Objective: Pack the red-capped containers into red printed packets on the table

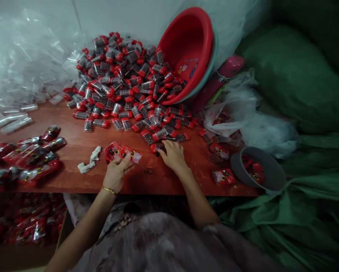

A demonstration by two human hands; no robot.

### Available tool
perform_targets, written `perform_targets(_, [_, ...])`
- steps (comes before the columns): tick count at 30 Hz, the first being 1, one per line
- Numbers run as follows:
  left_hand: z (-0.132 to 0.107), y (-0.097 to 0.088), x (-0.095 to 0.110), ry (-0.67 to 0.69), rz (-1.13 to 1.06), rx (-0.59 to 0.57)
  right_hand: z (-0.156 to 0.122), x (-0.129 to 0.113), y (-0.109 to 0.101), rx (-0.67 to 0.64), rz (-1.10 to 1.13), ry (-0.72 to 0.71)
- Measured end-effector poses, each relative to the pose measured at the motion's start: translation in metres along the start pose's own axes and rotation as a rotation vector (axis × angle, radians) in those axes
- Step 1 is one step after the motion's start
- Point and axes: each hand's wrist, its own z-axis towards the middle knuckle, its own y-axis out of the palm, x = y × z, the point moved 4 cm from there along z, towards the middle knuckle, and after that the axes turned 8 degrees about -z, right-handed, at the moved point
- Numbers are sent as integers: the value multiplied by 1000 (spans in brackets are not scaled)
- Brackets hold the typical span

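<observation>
My left hand (pixel 117 173), a gold bracelet at its wrist, pinches a small flat red printed packet (pixel 131 154) between thumb and fingers. Another red printed packet (pixel 111 150) lies against it, partly behind the fingers. At the near edge of a large heap of small clear containers with red caps and dark contents (pixel 124 83), my right hand (pixel 173 155) has its thumb and fingers closed around one red-capped container (pixel 156 147). The fingers hide part of that container. A crumpled white strip (pixel 90 160) lies left of my left hand.
Filled red packets (pixel 30 156) pile up at the left, beside clear plastic tubes (pixel 12 121). A red basin (pixel 181 49) leans behind the heap. A grey bowl (pixel 234 162) with red pieces stands at the right front edge, near clear plastic bags (pixel 260 128). A box of packets (pixel 62 228) sits below left.
</observation>
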Motion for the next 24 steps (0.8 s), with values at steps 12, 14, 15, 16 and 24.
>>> perform_targets(12, [1,-2,-11,-88,85,-75,-75,-30,-23,-177,769,-76])
perform_targets(14, [0,0,-13,-77,111,-81,-78,-36,-29,-135,713,-75])
perform_targets(15, [-1,1,-13,-70,120,-83,-79,-37,-29,-116,678,-72])
perform_targets(16, [-2,2,-13,-62,124,-86,-79,-38,-29,-104,654,-70])
perform_targets(24, [-5,3,-4,-45,104,-113,-80,-42,-24,-225,829,-22])
